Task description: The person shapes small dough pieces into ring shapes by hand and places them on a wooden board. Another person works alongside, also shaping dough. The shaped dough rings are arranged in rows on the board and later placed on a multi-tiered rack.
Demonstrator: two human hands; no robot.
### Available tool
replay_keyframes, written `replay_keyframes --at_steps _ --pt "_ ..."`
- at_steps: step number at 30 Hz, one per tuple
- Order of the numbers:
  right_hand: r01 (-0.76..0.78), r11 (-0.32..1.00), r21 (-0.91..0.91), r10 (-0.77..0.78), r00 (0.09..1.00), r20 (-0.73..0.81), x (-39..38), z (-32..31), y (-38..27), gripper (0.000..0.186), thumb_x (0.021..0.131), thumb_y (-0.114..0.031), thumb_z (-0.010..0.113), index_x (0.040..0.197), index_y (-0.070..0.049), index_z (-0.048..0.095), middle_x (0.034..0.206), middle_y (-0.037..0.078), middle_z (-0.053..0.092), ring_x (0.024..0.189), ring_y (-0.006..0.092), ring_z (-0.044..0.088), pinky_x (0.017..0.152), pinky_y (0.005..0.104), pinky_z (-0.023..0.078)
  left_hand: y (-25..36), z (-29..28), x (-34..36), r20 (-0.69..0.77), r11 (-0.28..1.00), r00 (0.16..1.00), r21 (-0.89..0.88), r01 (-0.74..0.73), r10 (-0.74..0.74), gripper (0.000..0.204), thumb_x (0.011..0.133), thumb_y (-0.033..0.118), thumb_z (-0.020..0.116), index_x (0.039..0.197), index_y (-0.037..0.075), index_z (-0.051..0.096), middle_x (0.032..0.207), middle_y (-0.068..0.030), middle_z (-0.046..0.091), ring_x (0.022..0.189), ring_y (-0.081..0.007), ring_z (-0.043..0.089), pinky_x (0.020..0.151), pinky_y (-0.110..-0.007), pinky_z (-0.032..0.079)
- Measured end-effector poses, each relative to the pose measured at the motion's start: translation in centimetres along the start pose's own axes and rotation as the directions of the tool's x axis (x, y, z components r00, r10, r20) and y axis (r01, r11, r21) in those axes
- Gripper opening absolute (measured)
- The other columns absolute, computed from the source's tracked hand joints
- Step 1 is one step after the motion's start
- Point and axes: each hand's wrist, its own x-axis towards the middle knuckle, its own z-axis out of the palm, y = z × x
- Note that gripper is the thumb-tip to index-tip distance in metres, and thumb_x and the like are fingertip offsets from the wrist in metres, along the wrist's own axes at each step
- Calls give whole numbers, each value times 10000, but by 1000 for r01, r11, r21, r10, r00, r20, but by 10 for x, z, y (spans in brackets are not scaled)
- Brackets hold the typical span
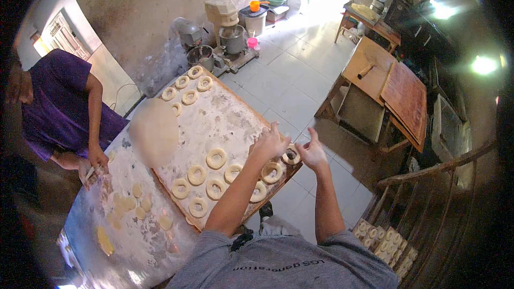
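Observation:
A flour-dusted wooden board (225,108) lies before me with several pale dough rings (216,158) in two groups, one near me and one at its far end. Over the board's right corner is my left hand (269,143), fingers stretched and apart. Just right of it, past the board's edge, my right hand (314,152) has its thumb and index finger spread. Between both hands sits one dough ring (290,154), close to the fingertips; whether they touch it I cannot tell. Neither hand visibly grips anything.
At left, a person in a purple shirt (61,96) handles something at a floury table (144,246) with flat dough pieces (140,212). Mixers (221,13) stand by the wall. Right are a table with a rolling pin (366,71), a curved rail (428,168) and ring-filled trays (386,243).

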Motion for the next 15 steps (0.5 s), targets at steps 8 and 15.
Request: replay_keyframes --at_steps 8,15 --pt "58 967 -249 -70 997 -37 3 28 1 851 764 -360 683 1456 -58 290 1139 189 627 1024 376 610 927 476 462 -6 6 -25 -44 966 987 217 -143 155 833 801 424 678 1446 70 289 1361 -239 427 1246 -394 456 1049 -510 360" --pt "518 830 -208 -557 792 -251 -42 82 -78 517 809 -90 611 1315 -87 506 1093 176 604 935 301 598 833 410 489 -68 -22 -104 -441 979 888 -84 -187 131 570 836 238 613 1354 87 432 1203 -259 522 1144 -447 517 907 -556 452"
